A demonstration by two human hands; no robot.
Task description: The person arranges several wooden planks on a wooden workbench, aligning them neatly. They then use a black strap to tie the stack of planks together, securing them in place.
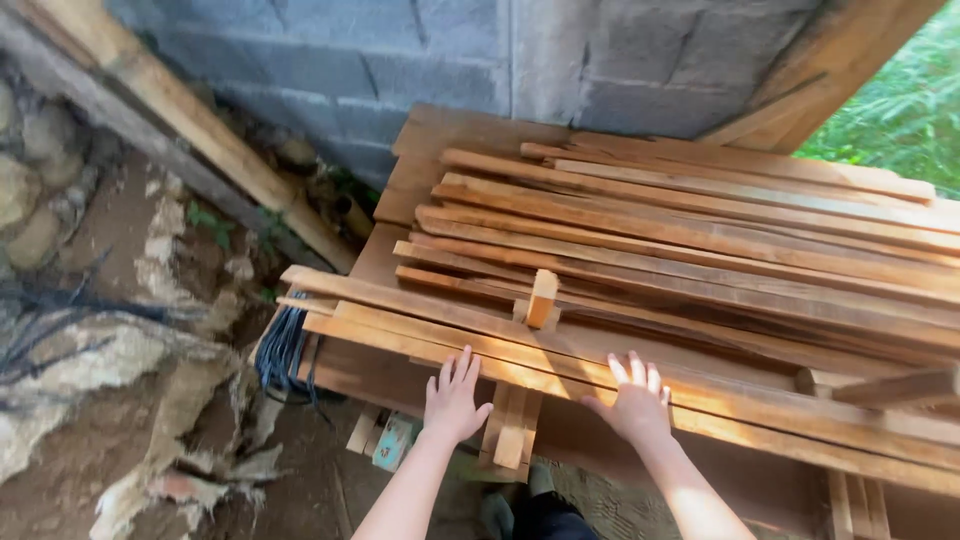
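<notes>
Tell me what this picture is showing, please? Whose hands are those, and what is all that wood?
The picture comes from a camera worn on a person's head, so you look down just as they do. The two bare arms at the bottom are that person's own. The left hand and the right hand both lie flat, fingers spread, on the front planks of a big stack of wooden planks. Neither hand holds anything; there is no grip, only open palms pressing on wood. A small wooden block stands on the stack just beyond the hands. Behind is a grey block wall, a wooden beam leans on the left, and some dark cables hang beside the stack above the dirt ground.
</notes>
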